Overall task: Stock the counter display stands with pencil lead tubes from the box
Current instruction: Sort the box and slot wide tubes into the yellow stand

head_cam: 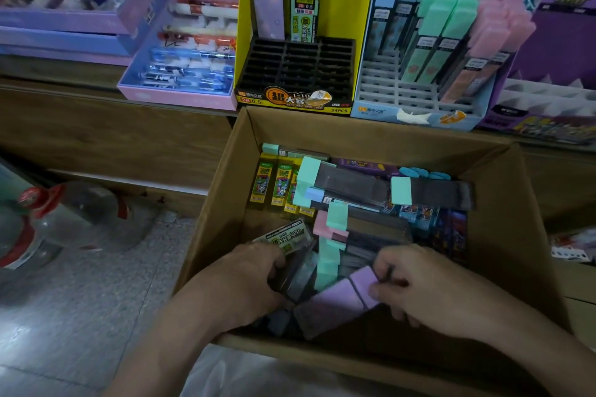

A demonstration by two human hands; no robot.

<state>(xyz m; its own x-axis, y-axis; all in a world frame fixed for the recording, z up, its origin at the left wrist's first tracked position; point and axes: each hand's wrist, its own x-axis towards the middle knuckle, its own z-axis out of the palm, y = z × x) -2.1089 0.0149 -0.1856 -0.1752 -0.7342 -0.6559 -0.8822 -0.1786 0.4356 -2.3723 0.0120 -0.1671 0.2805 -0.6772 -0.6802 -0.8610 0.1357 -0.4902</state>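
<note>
An open cardboard box [222, 177] below the counter holds several pencil lead tubes with green, pink and purple caps. Both hands are inside its near end. My left hand [248, 280] curls round a dark tube [298, 277]. My right hand [429, 287] pinches the cap of a purple-capped tube [338, 303]. On the counter, the yellow display stand [293, 74] has mostly bare black slots, with a purple-capped and a green-capped tube standing at its back. Right of it, the light blue display stand [387, 87] carries blue, green and pink tubes.
A pink tray of pens [180, 74] sits left of the yellow stand, with purple boxes [74, 19] further left. A purple display [561, 74] stands at the far right. Clear plastic bottles [64, 213] lie on the tiled floor at left.
</note>
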